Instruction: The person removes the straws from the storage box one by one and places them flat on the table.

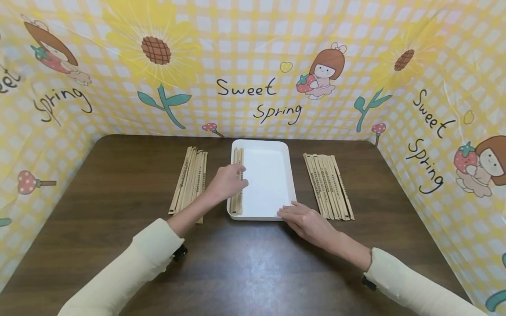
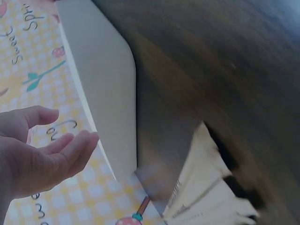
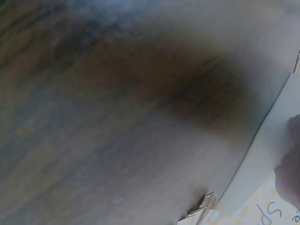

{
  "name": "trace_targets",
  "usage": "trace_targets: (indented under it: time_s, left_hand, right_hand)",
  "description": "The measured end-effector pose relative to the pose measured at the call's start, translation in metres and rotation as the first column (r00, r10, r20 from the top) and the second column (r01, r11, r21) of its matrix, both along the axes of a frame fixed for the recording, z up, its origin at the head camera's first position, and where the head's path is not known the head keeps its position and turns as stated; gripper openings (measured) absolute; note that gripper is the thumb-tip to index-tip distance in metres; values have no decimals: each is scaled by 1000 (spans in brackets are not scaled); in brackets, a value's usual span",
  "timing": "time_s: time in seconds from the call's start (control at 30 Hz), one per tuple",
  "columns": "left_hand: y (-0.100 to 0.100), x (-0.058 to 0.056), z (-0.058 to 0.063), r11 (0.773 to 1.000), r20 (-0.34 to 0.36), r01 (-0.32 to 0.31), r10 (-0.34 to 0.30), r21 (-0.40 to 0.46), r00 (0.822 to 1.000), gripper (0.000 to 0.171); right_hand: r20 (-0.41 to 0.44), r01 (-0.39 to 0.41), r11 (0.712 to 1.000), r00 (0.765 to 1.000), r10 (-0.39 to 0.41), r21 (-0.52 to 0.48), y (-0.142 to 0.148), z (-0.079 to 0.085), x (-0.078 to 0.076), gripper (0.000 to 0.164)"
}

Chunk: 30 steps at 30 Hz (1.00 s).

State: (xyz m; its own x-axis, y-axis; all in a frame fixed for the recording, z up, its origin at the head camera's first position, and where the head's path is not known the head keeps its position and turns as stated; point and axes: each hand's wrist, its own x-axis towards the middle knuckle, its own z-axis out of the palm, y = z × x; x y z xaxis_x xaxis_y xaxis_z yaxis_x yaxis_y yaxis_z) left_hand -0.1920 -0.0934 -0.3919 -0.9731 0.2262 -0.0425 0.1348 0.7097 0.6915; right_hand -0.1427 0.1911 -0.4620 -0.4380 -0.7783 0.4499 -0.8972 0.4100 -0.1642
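A white rectangular tray (image 1: pixel 269 180) lies on the table, with a few slim paper-wrapped sticks (image 1: pixel 237 205) along its left side. Over those sticks hovers my left hand (image 1: pixel 227 181), thumb and fingers apart. Nothing shows between them in the left wrist view, where the hand (image 2: pixel 51 157) is beside the tray's outer wall (image 2: pixel 105 89). My right hand (image 1: pixel 312 224) rests its extended fingers on the tray's near right corner. Only a dark edge of that hand (image 3: pixel 289 173) appears in the right wrist view, beside the tray wall (image 3: pixel 262 159).
Left of the tray lies a row of paper-wrapped sticks (image 1: pixel 191 175), partly behind my left forearm. Another such row (image 1: pixel 329 186) lies to the right. The brown wooden table (image 1: pixel 245 267) is bounded at the back and sides by a yellow checked cloth (image 1: pixel 253 57).
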Motion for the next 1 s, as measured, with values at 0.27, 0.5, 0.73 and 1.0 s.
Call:
trace_targets:
  time_s: [0.27,0.5,0.73,1.0]
  left_hand:
    - [17,-7,-16,999,-7,-10,10,-47,1000,47]
    - [24,-7,-22,998,-29,-30,28,-53,999,49]
    - [30,-8,-25,994,-33,-57,54,-90,998,52]
    - [33,-11,-23,990,-33,-70,67,-119,997,52]
  right_hand:
    - [-2,-1,1000,1000,1,-3,-1,-2,0,35]
    - [-5,5,1000,1000,-5,19,0,0,0,35]
    - [3,14,999,1000,-14,32,-1,0,0,34]
    - [-12,6,1000,1000,-6,24,0,0,0,35]
